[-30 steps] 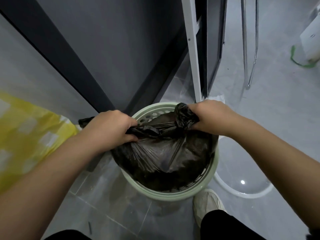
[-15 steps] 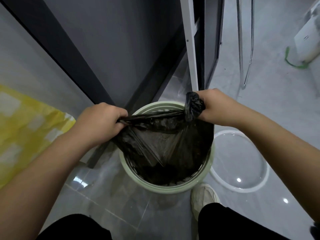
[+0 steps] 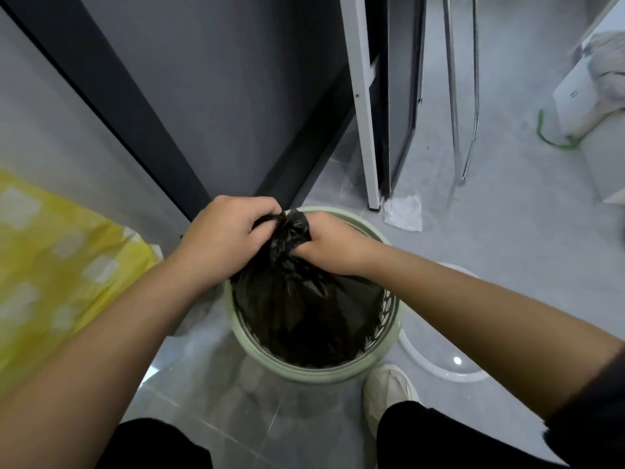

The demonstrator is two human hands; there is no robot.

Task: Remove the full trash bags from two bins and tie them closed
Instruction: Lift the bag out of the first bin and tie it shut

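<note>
Both hands: left hand (image 3: 223, 238) and right hand (image 3: 333, 247) grip the bunched neck of the black trash bag (image 3: 304, 306), fingers curled.
Bag: sitting inside the green bin (image 3: 314, 372).
Bin: on the grey floor (image 3: 507, 231).

Black trash bag (image 3: 304, 309): thin glossy plastic, v. crinkled, body sits inside the bin, fills most of it. Mouth bunched into a tight neck near the bin's 12 o'clock edge, lifted above the rim; can't tell if knotted. Left hand (image 3: 226, 238) grips neck from 9 o'clock, right hand (image 3: 334, 245) from 3 o'clock. Bin (image 3: 318, 374): round, pale green, lattice wall, upright on floor.
</note>
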